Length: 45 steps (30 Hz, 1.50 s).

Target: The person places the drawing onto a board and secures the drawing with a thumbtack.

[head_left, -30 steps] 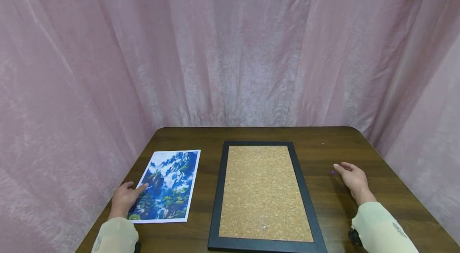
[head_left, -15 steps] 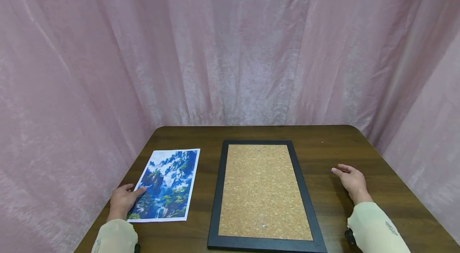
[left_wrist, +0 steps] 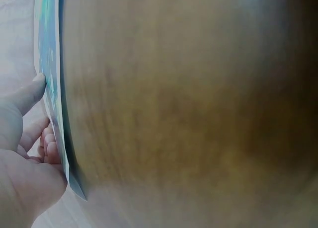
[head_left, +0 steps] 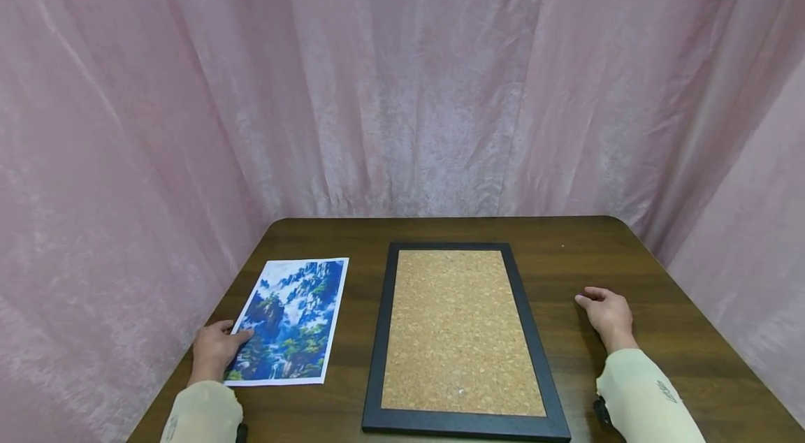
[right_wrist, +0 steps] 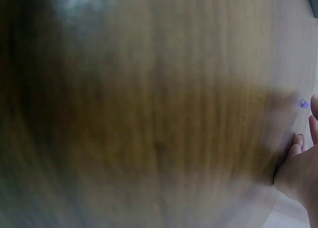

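A printed landscape picture [head_left: 292,317], blue mountains with a white border, lies on the wooden table. At its left edge is my left hand [head_left: 216,351]; the thumb rests on the print, the other fingers lie along the edge. In the left wrist view the near corner of the sheet [left_wrist: 75,188] lifts slightly. My right hand [head_left: 608,317] hovers low over the table with loosely bent fingers. Just beyond its fingertips, in the right wrist view, is a small purple pushpin-like piece [right_wrist: 305,104]; in the head view the fingers hide it. A cork board [head_left: 462,331] lies between both hands.
The cork board has a raised black frame [head_left: 465,423]. A tiny white speck [head_left: 562,245] lies at the far right of the brown table [head_left: 541,233]. Pink curtains [head_left: 402,80] hang behind the table and at both sides.
My right hand has moved slightly left, over the purple piece, which was visible before. The left thumb has slid a little back toward the picture's edge. The board has not moved.
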{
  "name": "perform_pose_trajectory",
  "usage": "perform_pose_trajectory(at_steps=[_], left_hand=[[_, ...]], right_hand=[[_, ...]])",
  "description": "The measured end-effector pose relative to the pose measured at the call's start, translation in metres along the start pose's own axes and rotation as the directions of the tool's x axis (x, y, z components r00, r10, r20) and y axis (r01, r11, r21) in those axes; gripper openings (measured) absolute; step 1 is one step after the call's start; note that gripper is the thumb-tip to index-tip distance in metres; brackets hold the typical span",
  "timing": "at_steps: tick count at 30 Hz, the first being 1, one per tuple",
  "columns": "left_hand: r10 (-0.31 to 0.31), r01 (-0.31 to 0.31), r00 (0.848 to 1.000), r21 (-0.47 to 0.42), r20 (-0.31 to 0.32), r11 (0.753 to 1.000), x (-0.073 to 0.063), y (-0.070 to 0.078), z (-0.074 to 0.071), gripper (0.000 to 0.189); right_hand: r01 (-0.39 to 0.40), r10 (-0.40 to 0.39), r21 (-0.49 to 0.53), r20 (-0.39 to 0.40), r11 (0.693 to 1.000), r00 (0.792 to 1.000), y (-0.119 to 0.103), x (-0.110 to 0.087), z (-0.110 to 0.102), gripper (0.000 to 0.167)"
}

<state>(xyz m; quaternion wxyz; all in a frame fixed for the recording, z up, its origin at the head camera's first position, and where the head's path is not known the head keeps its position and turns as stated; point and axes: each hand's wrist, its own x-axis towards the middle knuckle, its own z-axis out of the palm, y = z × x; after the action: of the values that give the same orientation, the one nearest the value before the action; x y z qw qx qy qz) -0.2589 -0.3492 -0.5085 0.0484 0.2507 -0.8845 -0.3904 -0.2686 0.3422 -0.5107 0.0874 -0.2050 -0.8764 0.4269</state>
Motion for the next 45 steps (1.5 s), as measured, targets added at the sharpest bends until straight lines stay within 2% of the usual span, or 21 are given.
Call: perform_pose_trajectory(at_steps=[4, 16, 25, 32, 38, 45], left_hand=[[-0.009, 0.008, 1.000, -0.037, -0.008, 0.999, -0.002, 0.001, 0.001, 0.059], [-0.007, 0.006, 0.999, -0.036, -0.041, 0.999, -0.001, 0.001, 0.002, 0.056], [-0.020, 0.019, 0.999, -0.039, -0.026, 0.999, 0.007, 0.003, 0.002, 0.057], [0.004, -0.004, 1.000, -0.009, -0.001, 1.000, 0.005, 0.008, 0.000, 0.056], [0.068, -0.068, 0.998, 0.041, 0.008, 0.997, 0.002, 0.011, -0.004, 0.045], [0.076, -0.075, 0.996, 0.028, -0.039, 0.997, 0.005, 0.006, -0.004, 0.036]], right_hand=[[0.011, -0.011, -0.011, -0.036, 1.000, 0.999, -0.001, 0.000, 0.003, 0.039], [0.059, -0.068, -0.088, -0.103, 0.994, 0.992, -0.005, 0.002, 0.008, 0.031], [0.002, -0.009, -0.073, -0.095, 0.997, 0.995, -0.007, 0.001, 0.010, 0.032], [-0.018, 0.013, -0.053, -0.094, 0.998, 0.995, -0.006, 0.001, 0.011, 0.031], [-0.028, 0.023, -0.063, -0.089, 0.998, 0.996, -0.008, 0.000, 0.013, 0.031], [-0.013, 0.005, -0.085, -0.097, 0.996, 0.995, -0.008, 0.000, 0.013, 0.030]])
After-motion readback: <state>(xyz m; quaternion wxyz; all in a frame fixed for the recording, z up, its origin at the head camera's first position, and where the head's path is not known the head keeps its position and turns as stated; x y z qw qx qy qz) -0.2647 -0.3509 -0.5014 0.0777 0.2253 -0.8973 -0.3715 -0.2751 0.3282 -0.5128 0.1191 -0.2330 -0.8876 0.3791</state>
